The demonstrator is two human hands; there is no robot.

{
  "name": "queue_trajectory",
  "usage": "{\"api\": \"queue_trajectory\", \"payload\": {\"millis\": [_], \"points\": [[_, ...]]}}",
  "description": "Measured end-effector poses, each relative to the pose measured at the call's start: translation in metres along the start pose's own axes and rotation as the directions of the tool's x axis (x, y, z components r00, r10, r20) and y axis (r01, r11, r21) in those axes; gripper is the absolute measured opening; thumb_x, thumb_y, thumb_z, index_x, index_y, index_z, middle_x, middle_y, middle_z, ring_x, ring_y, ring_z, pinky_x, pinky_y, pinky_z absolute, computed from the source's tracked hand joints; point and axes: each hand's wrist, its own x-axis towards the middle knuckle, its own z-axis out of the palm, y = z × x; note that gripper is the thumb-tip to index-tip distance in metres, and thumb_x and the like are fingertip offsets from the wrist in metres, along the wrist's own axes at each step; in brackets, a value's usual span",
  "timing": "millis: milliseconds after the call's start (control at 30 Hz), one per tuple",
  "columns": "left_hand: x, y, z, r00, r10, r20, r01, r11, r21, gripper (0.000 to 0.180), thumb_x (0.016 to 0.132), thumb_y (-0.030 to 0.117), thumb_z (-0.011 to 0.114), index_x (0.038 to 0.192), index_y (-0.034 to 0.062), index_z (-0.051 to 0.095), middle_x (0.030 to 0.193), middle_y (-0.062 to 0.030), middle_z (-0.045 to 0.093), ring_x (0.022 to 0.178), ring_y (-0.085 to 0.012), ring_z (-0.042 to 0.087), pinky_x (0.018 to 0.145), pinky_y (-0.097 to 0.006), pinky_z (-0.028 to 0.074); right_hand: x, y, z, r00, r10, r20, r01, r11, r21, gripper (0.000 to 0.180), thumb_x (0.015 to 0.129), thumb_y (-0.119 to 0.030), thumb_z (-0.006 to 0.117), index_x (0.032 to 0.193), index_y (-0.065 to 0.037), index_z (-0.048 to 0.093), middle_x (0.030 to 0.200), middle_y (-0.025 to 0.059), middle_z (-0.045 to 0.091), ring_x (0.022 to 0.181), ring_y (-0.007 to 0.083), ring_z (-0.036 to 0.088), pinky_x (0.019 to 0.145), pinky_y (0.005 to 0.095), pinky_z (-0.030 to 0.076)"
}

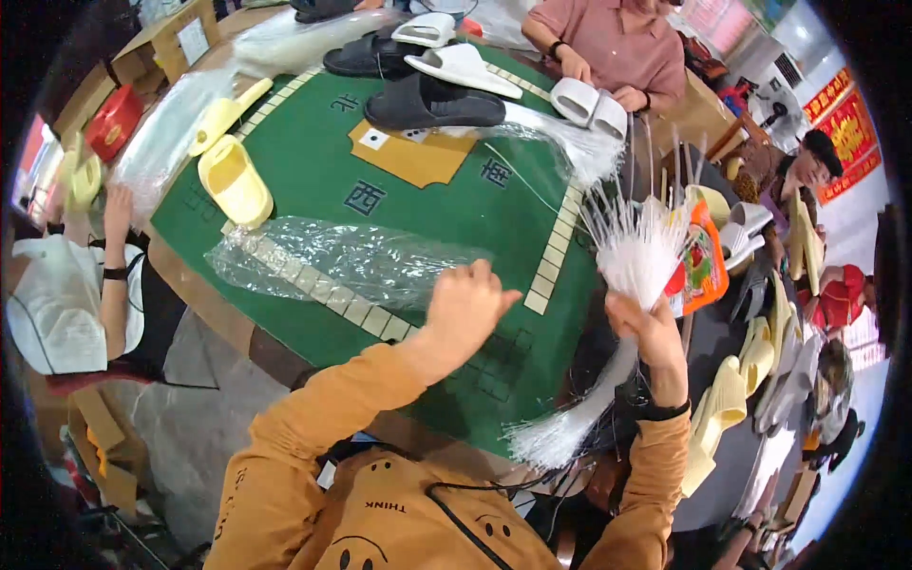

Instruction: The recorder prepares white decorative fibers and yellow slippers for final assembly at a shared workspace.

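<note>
**Two hands, one bundle of plastic ties, one clear bag**

The right hand (651, 328) is closed around a thick bundle of thin white plastic ties (635, 256). The stiff strands fan upward above the fist and hang in a long brushy tail below it, at the right edge of the green table mat (313, 171).

The left hand (465, 302) rests loosely curled, fingers bent, at the near end of one crinkled clear plastic bag (332, 258); whether it pinches the film cannot be told. The bag lies flat and glossy across the mat's near-left side, over a border of pale square tiles.

On the far left sit two soft yellow slippers (231, 179), rounded and matte. Farther back lie two black slippers (432, 103) and at least two white ones (465, 66), smooth and foam-like. More yellow and white slippers are stacked at the right.

Across the table, another person in a pink shirt holds a white slipper (591, 104).
</note>
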Motion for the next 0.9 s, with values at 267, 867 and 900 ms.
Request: {"api": "queue_trajectory", "payload": {"millis": [267, 867, 900], "points": [[-0.025, -0.075, -0.049, 0.937, -0.345, -0.064, 0.285, 0.855, -0.434, 0.008, 0.081, 0.005, 0.067, 0.081, 0.0038, 0.06, 0.082, -0.0101, 0.056, 0.068, -0.0264, 0.062, 0.059, -0.035, 0.049, 0.001, -0.024, 0.035, 0.878, 0.129, 0.46, -0.06, 0.985, -0.161, 0.049, 0.085, -0.005, 0.068, 0.132, -0.001, 0.053, 0.127, 0.0022, 0.059, 0.117, 0.0127, 0.049, 0.102, 0.0276, 0.036], [-0.034, -0.104, -0.066, 0.913, -0.4, -0.08, 0.254, 0.709, -0.658, 0.059, 0.077, -0.011, 0.054, 0.134, 0.0014, 0.047, 0.127, -0.0135, 0.047, 0.076, -0.0197, 0.057, 0.07, -0.03, 0.049, 0.016, -0.003, 0.055, 0.827, -0.114, 0.551, 0.325, 0.896, -0.302, 0.045, 0.084, -0.003, 0.064, 0.128, -0.002, 0.052, 0.118, 0.012, 0.065, 0.108, 0.0212, 0.061, 0.094, 0.0325, 0.045], [-0.033, -0.101, -0.064, 0.913, -0.401, -0.08, 0.253, 0.708, -0.659, 0.059, 0.077, -0.011, 0.054, 0.134, 0.0014, 0.047, 0.127, -0.0135, 0.047, 0.076, -0.0197, 0.057, 0.07, -0.03, 0.049, 0.012, -0.01, 0.058, 0.842, -0.171, 0.512, 0.374, 0.869, -0.325, 0.045, 0.083, -0.002, 0.064, 0.127, -0.002, 0.052, 0.117, 0.014, 0.065, 0.107, 0.0243, 0.062, 0.093, 0.0333, 0.046]]}}
